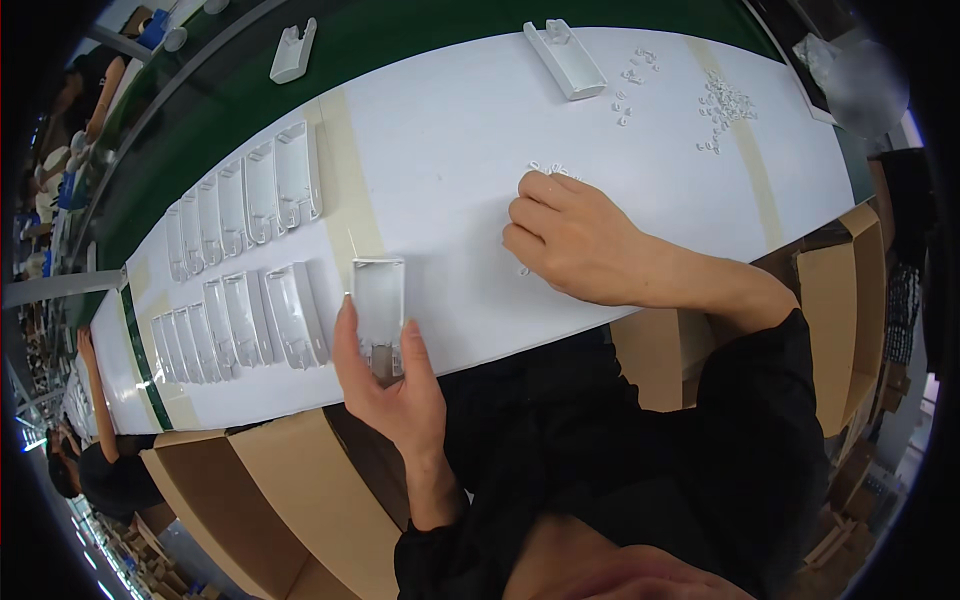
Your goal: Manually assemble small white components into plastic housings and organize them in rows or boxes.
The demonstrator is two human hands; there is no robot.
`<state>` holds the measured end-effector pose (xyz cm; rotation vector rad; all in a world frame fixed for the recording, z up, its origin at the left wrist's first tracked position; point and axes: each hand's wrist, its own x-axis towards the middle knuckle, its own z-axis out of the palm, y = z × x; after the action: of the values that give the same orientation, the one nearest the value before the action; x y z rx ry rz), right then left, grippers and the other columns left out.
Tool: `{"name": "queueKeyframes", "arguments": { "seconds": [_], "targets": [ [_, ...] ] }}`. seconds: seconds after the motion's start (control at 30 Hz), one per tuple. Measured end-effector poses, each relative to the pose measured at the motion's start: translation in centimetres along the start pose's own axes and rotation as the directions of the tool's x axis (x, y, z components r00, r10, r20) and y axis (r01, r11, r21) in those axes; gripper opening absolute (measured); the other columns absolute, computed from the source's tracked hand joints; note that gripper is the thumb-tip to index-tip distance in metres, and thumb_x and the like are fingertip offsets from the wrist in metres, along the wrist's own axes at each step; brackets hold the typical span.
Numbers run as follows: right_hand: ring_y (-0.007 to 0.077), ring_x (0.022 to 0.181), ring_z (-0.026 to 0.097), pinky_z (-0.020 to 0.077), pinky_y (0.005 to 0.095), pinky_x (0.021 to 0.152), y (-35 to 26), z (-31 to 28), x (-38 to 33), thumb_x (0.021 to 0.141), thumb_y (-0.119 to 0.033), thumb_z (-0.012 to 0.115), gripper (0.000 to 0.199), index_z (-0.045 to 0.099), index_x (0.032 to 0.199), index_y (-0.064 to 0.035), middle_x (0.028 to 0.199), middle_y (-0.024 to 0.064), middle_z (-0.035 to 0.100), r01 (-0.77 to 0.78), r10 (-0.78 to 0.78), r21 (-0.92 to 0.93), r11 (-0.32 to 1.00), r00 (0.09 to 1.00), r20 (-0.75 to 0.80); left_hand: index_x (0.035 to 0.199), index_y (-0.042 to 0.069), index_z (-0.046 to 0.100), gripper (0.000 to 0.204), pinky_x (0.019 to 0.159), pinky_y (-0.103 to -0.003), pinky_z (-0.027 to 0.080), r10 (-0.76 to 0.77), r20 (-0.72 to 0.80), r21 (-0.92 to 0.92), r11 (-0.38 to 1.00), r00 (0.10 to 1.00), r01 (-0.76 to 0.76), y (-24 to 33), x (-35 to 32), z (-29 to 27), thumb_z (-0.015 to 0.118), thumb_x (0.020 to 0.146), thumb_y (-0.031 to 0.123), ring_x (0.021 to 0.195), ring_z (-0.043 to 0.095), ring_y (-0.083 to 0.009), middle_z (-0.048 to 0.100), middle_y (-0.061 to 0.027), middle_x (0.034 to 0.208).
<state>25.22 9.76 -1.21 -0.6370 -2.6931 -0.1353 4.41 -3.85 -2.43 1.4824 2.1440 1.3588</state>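
My left hand grips a white plastic housing by its two long sides, thumb on one edge and fingers on the other. The housing is a shallow open tray shape, its notched end toward me. Farther right, my right hand is closed, fingers curled down against the white table. A few small clear plastic pieces lie just beyond its knuckles. Whatever its fingertips pinch is hidden under the hand. More housings stand in two rows at the left, a far row and a near row.
A pile of small clear pieces lies at the far right, with loose ones beside it. One housing sits at the table's far edge, another on the green surface beyond. Cardboard boxes stand below the near edge. Other people work at far left.
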Motion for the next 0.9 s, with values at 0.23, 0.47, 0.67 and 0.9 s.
{"name": "queueKeyframes", "arguments": {
  "seconds": [0.23,0.47,0.67,0.9],
  "targets": [
    [0.0212,0.081,0.054,0.0473,0.0295,0.071,1.4,-2.0,0.4,0.087,0.001,0.066,0.005,0.065,0.090,-0.0029,0.086,0.0059,0.057,-0.247,0.238,0.349,0.904,0.969,0.069,0.142,-0.008,0.047,0.062,0.094,-0.033,0.050,-0.459,0.301,-0.767,0.404,0.836,0.498,1.5,1.0,-1.5,0.069,0.085,0.000,0.109,0.062,-0.0267,0.063,-0.0214,0.123],
    [0.0220,0.080,0.052,0.0472,0.0312,0.070,1.2,-1.1,0.6,0.087,-0.004,0.067,0.005,0.063,0.088,-0.0026,0.083,0.0067,0.055,-0.144,0.121,0.262,0.954,0.987,0.103,0.140,-0.008,0.048,0.061,0.087,-0.034,0.054,-0.441,0.426,-0.763,0.294,0.790,0.576,0.9,0.7,-1.2,0.067,0.081,-0.003,0.104,0.066,-0.0270,0.063,-0.0229,0.120],
    [0.0222,0.079,0.051,0.0464,0.0309,0.068,0.2,-1.2,0.9,0.088,-0.006,0.067,0.009,0.059,0.082,-0.0042,0.082,0.0077,0.055,-0.119,0.093,0.136,0.984,0.979,0.183,0.143,-0.004,0.043,0.061,0.080,-0.033,0.056,-0.353,0.475,-0.755,0.307,0.806,0.580,1.0,0.0,-1.9,0.063,0.085,-0.002,0.098,0.068,-0.0281,0.061,-0.0218,0.121],
    [0.0223,0.077,0.051,0.0459,0.0309,0.067,-0.3,-1.5,1.8,0.087,-0.006,0.067,0.010,0.059,0.081,-0.0047,0.081,0.0079,0.055,-0.084,0.084,-0.011,0.996,0.963,0.256,0.147,0.000,0.036,0.057,0.082,-0.033,0.056,-0.226,0.630,-0.776,-0.201,0.743,0.597,0.1,1.2,-0.7,0.058,0.095,0.003,0.104,0.067,-0.0300,0.057,-0.0218,0.126]
  ]
}}
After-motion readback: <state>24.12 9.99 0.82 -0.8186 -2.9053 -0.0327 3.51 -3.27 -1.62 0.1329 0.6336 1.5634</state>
